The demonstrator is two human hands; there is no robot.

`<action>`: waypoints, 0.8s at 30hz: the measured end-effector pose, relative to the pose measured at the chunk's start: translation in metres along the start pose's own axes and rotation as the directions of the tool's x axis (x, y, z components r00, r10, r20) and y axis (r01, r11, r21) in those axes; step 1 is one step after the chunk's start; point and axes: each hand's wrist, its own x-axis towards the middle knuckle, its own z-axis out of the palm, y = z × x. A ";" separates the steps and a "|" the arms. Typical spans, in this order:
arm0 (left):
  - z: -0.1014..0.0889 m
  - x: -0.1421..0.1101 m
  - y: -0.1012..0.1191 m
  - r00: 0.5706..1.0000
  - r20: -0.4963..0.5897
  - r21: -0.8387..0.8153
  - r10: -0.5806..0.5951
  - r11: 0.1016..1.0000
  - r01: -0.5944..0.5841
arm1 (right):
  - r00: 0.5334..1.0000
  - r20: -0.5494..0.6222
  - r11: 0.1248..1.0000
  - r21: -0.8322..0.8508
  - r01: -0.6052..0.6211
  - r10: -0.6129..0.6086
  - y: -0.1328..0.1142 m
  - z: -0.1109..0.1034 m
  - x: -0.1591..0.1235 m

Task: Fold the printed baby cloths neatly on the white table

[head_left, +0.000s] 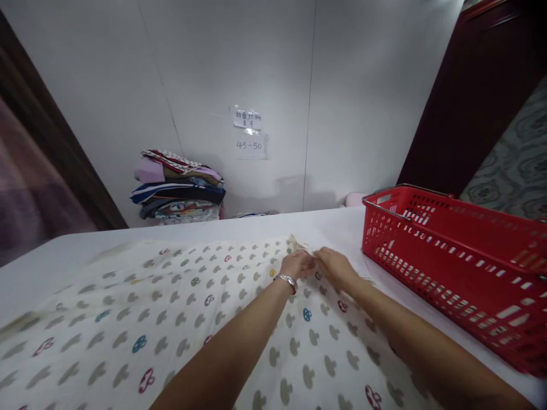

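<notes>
A cream cloth [179, 319] printed with small grey and coloured mushroom shapes lies spread over the white table [51, 256]. Both my arms reach forward to its far right corner. My left hand [296, 264], with a silver bracelet on the wrist, is closed in a pinch on the cloth's far edge. My right hand [335, 265] is right beside it, fingers also closed on the same bunched corner of cloth. The two hands nearly touch.
A red plastic basket [453, 267] with metal handles stands on the table at the right, close to my right arm. A stack of folded clothes [179, 188] sits against the white wall behind the table. Paper labels [250, 134] are taped to the wall.
</notes>
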 end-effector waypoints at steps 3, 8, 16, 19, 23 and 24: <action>-0.003 -0.001 -0.002 0.995 0.025 0.134 0.095 0.986 -0.097 | 0.977 -0.004 0.972 -0.093 -0.214 0.214 0.039 -0.013 0.034; -0.026 -0.003 -0.017 0.907 0.125 0.523 0.402 0.750 -0.405 | 0.894 0.056 0.887 -0.169 -0.430 0.444 0.100 -0.007 0.081; -0.067 0.007 -0.038 0.749 0.448 0.794 0.487 0.169 -0.585 | 0.826 0.106 0.830 -0.153 -0.536 0.553 0.137 0.050 0.083; -0.071 0.009 -0.043 0.764 0.449 0.785 0.464 0.205 -0.585 | 0.830 0.092 0.833 -0.139 -0.536 0.550 0.145 0.062 0.086; -0.072 0.023 -0.037 0.768 0.366 0.807 0.525 0.233 -0.543 | 0.858 0.088 0.859 -0.136 -0.493 0.506 0.151 0.071 0.091; -0.073 0.031 -0.033 0.770 0.348 0.823 0.534 0.218 -0.524 | 0.863 0.094 0.866 -0.136 -0.482 0.496 0.152 0.072 0.091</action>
